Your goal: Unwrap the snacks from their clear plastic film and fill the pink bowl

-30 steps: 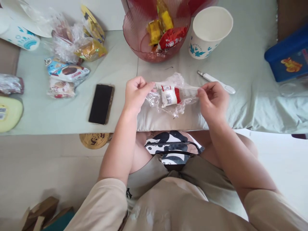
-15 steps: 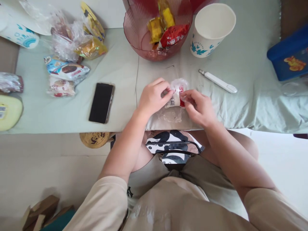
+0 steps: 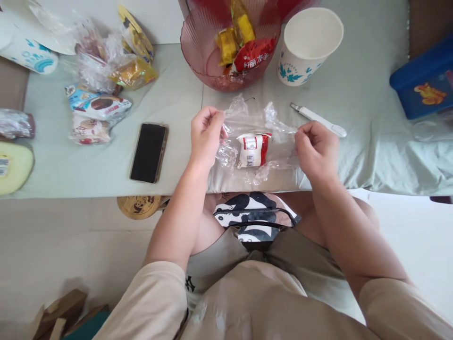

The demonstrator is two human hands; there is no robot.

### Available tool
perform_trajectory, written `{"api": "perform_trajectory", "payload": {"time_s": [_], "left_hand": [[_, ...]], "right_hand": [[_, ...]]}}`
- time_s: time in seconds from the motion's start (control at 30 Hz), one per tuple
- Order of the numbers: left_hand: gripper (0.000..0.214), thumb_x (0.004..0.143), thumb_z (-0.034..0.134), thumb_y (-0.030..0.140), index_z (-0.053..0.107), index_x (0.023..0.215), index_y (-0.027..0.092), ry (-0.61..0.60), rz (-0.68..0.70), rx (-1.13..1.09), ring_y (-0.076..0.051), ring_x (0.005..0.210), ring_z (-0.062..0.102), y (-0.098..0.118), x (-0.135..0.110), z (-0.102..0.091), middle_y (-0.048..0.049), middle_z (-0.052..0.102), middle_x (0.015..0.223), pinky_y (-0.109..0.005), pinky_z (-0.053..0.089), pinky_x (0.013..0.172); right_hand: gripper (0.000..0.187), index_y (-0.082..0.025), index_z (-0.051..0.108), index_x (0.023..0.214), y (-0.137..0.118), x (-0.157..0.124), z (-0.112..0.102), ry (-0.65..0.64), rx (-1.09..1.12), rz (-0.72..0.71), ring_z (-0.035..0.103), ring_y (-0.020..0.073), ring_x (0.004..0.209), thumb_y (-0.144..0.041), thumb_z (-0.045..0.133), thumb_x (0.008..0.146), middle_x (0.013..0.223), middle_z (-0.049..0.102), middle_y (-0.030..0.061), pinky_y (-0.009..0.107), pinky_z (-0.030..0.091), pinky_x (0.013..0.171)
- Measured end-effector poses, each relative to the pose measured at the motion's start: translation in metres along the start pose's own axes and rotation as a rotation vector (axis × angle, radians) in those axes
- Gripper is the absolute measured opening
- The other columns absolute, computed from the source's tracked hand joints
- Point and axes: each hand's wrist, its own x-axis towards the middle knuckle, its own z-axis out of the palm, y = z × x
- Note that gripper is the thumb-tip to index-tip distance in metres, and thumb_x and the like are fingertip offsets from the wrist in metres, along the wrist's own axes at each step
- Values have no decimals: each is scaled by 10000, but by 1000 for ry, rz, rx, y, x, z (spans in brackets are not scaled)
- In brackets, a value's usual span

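Note:
A clear plastic bag (image 3: 279, 144) is stretched wide between my two hands, just above the pale green cloth near the table's front edge. Inside it lies a small white and red snack packet (image 3: 253, 149). My left hand (image 3: 205, 134) pinches the bag's left end, fingers closed. At the right end, my right hand (image 3: 316, 148) is closed on the plastic in the same way. The two hands are well apart, with the packet between them.
A black phone (image 3: 149, 152) lies left of my left hand. Behind the bag stand a pink bowl (image 3: 198, 52) of wrapped snacks and a paper cup (image 3: 308, 45). A white pen-like tool (image 3: 318, 120) lies right. Snack packets (image 3: 101, 106) crowd the far left; a blue box (image 3: 423, 82) stands far right.
Half a second ago my hands were together over the packet. They have moved apart sideways, pulling the clear bag wide again, as it was one second ago.

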Motion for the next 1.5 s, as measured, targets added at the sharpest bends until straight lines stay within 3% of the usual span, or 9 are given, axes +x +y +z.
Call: {"api": "perform_trajectory", "payload": {"time_s": [0.23, 0.47, 0.6, 0.83, 0.93, 1.03, 1.23, 1.37, 1.5], "left_hand": [[523, 832, 579, 772, 507, 869, 255, -44, 10, 36, -128, 603, 523, -14, 6, -6, 29, 424, 637, -269, 391, 554], [461, 831, 680, 646, 509, 762, 223, -306, -53, -13, -113, 554, 531, 2, -4, -1, 22, 460, 622, -248, 385, 508], [486, 836, 652, 650, 493, 687, 215, -424, -109, -84, -85, 439, 450, 17, -10, -3, 26, 487, 543, -232, 338, 415], [499, 809, 660, 632, 470, 598, 220, -509, -169, -114, -100, 368, 445, 25, -15, -6, 22, 472, 451, -248, 346, 358], [494, 811, 655, 627, 476, 589, 224, -537, -177, -115, -111, 374, 456, 24, -15, -5, 23, 449, 439, -254, 351, 360], [503, 838, 613, 674, 500, 629, 231, -426, -159, -111, -115, 384, 459, 18, -11, -4, 32, 399, 434, -254, 350, 374], [487, 877, 536, 712, 541, 738, 245, -119, -133, -98, -130, 464, 491, -9, 11, -10, 17, 435, 524, -278, 371, 428], [421, 867, 605, 655, 565, 795, 242, 21, -141, -97, -127, 536, 521, -21, 17, -14, 11, 483, 598, -271, 408, 479], [435, 877, 610, 655, 568, 826, 226, 16, -112, -85, -133, 593, 559, -19, 15, -9, 2, 490, 638, -263, 451, 529]], "right_hand": [[77, -250, 592, 925, 20, 10, -3, 132, 51, 110, 609, 164, 648, -326, 576, 924, 835, 660, 20, 326, 469, 571], [534, -287, 464, 1338, 29, 6, 5, -37, 1, -191, 649, 275, 1104, -480, 684, 892, 1288, 615, 125, 442, 567, 798], [564, -290, 446, 1382, 33, 17, 8, -78, -6, -227, 609, 314, 1231, -516, 658, 910, 1386, 563, 142, 501, 564, 898], [613, -285, 484, 1374, 22, 31, 20, -236, 35, -139, 680, 201, 828, -449, 733, 839, 1350, 633, 128, 406, 580, 729], [616, -266, 514, 1358, 15, 34, 24, -325, 18, -106, 612, 164, 665, -380, 745, 799, 1095, 741, 76, 371, 555, 656], [412, -252, 616, 1213, 11, 36, 23, -377, -10, -110, 564, 157, 601, -327, 687, 814, 801, 717, 10, 342, 525, 617], [42, -249, 629, 816, 17, 28, 5, -284, -47, -111, 503, 160, 565, -278, 604, 832, 634, 584, -10, 345, 462, 566], [227, -244, 500, 659, 26, 23, -7, -210, -28, -105, 539, 190, 636, -297, 540, 876, 621, 526, 4, 395, 502, 660], [220, -246, 522, 752, 26, 21, -5, -87, 145, -122, 620, 218, 806, -391, 540, 916, 823, 634, 23, 421, 518, 755]]}}
